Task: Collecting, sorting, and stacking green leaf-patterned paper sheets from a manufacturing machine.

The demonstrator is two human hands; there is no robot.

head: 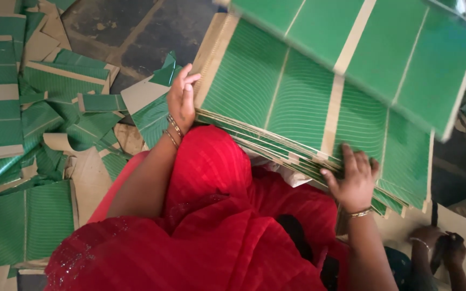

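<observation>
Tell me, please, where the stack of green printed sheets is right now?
In the head view, the stack of green sheets lies centre-right above the red garment, between the left hand and right hand.

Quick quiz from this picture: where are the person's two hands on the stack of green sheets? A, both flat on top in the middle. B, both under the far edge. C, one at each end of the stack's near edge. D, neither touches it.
C: the left hand grips the left corner of the stack of green sheets, and the right hand presses on its near edge at the right.

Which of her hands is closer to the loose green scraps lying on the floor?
The left. The left hand holds the end of the stack of green sheets right beside the floor scraps. The right hand grips the stack's near edge, farther away.
</observation>
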